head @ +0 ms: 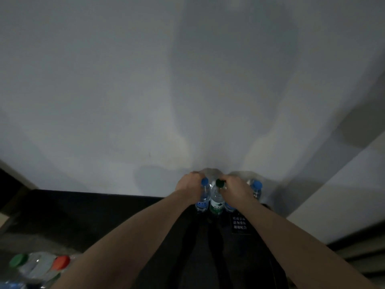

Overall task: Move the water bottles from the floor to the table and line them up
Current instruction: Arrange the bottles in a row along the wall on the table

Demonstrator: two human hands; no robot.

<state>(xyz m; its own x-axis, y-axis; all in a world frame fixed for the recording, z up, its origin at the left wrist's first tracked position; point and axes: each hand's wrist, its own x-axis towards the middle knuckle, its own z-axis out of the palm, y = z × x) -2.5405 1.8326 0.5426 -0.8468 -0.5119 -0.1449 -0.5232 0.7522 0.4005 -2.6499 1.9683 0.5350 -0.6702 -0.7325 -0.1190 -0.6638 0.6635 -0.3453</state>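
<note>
Black table against the wall carries a row of upright bottles. Both arms reach straight out, hands knuckles-up: left hand curled around the blue-capped bottle, right hand gripping the green-labelled bottle beside it.

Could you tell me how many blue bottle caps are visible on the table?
2: one beside the left hand on a blue-capped bottle, one right of the right hand on another. Hands may hide more.
</note>
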